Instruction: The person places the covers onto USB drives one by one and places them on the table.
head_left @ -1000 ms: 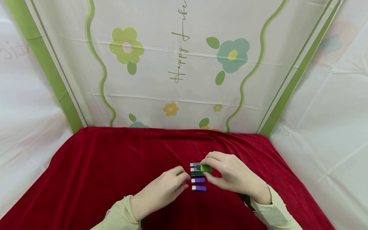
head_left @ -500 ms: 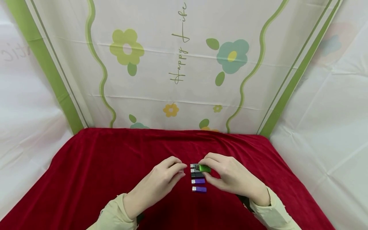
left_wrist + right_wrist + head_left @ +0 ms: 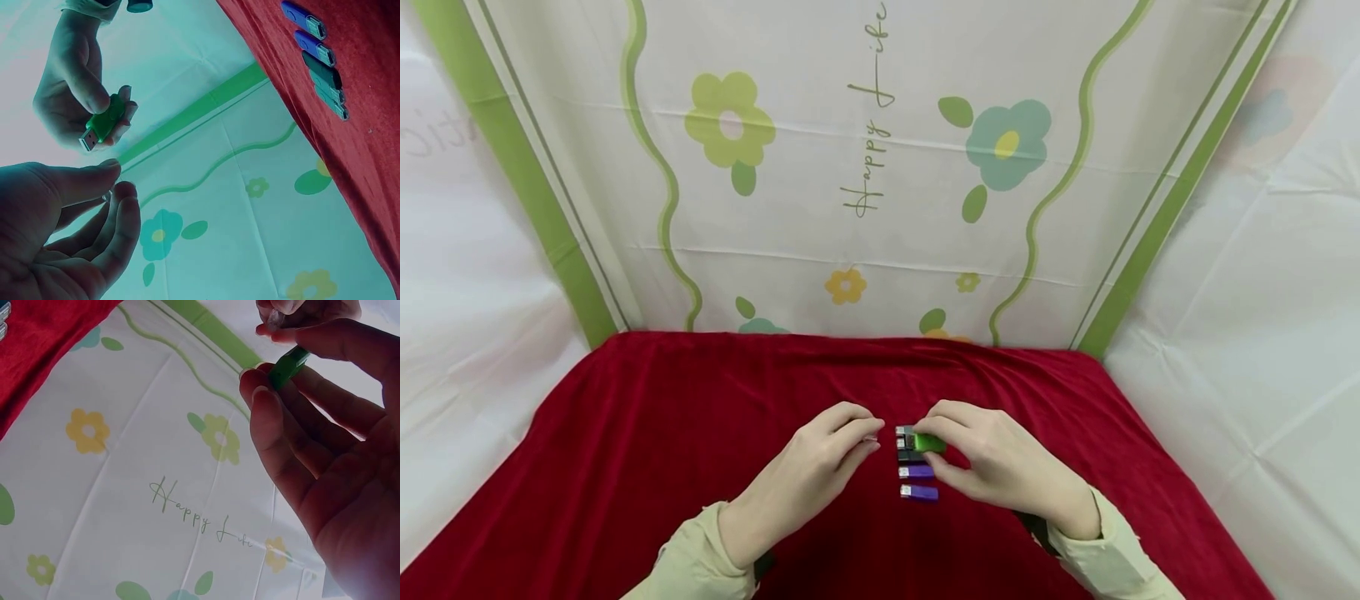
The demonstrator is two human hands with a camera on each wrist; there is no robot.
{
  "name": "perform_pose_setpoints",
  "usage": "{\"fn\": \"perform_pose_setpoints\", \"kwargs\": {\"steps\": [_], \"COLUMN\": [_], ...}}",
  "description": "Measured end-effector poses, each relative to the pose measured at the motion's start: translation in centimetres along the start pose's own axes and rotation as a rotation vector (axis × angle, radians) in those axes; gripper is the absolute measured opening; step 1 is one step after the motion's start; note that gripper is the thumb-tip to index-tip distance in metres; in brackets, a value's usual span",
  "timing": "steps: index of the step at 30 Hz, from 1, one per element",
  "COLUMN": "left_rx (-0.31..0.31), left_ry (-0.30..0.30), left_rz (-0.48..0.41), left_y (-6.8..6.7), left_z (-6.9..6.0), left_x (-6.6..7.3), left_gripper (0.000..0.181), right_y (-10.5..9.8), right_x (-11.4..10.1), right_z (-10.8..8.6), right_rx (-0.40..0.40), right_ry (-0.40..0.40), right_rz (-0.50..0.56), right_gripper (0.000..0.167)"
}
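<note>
My right hand (image 3: 1000, 454) pinches a green USB flash drive (image 3: 931, 443) between thumb and fingers, its metal plug (image 3: 88, 140) bare and pointing toward the left hand. A short gap away, my left hand (image 3: 808, 471) holds a small clear cap (image 3: 275, 319) at its fingertips, mostly covered by them. On the red cloth below lie several more flash drives in a column: two purple ones (image 3: 920, 492) nearest me, a black one (image 3: 322, 69) beyond them, and greyish ones (image 3: 331, 103) at the far end, partly behind the green drive in the head view.
Red velvet cloth (image 3: 715, 433) covers the table. White fabric walls (image 3: 805, 167) printed with flowers and lettering rise at the back and both sides, edged by green bands (image 3: 1123, 283).
My left hand has drawn back to the left and slightly farther from me, and the clear cap now shows at its fingertips. The right hand has shifted slightly left with the green flash drive.
</note>
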State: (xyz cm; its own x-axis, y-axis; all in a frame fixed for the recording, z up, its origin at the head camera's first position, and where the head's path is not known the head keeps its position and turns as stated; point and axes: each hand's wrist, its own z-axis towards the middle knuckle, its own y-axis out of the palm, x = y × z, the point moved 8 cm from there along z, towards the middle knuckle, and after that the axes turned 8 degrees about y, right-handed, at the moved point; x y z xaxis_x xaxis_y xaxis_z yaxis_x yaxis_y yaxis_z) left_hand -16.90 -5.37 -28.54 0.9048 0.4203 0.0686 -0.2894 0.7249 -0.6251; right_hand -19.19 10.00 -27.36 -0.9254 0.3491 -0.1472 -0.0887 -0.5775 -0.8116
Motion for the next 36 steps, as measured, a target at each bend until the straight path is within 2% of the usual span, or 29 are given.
{"fn": "perform_pose_setpoints", "kwargs": {"steps": [6, 14, 17, 21, 36], "left_rx": [0.022, 0.019, 0.018, 0.016, 0.017], "left_ry": [0.032, 0.006, 0.001, -0.001, 0.005], "left_rz": [-0.001, -0.029, -0.041, -0.057, -0.070], "left_y": [-0.24, -0.19, -0.19, -0.17, 0.28], "left_z": [0.13, 0.23, 0.20, 0.17, 0.11], "left_x": [0.26, 0.34, 0.46, 0.64, 0.91], "left_gripper": [0.037, 0.035, 0.028, 0.022, 0.017], "right_y": [0.05, 0.29, 0.36, 0.37, 0.60], "right_x": [-0.07, 0.06, 0.03, -0.05, 0.07], "right_z": [0.06, 0.03, 0.05, 0.09, 0.00], "right_rx": [0.001, -0.001, 0.002, 0.009, 0.003], "right_ry": [-0.004, 0.000, -0.003, -0.007, 0.005], "right_rz": [-0.006, -0.014, -0.011, -0.014, -0.043], "right_gripper": [0.024, 0.025, 0.024, 0.024, 0.024]}}
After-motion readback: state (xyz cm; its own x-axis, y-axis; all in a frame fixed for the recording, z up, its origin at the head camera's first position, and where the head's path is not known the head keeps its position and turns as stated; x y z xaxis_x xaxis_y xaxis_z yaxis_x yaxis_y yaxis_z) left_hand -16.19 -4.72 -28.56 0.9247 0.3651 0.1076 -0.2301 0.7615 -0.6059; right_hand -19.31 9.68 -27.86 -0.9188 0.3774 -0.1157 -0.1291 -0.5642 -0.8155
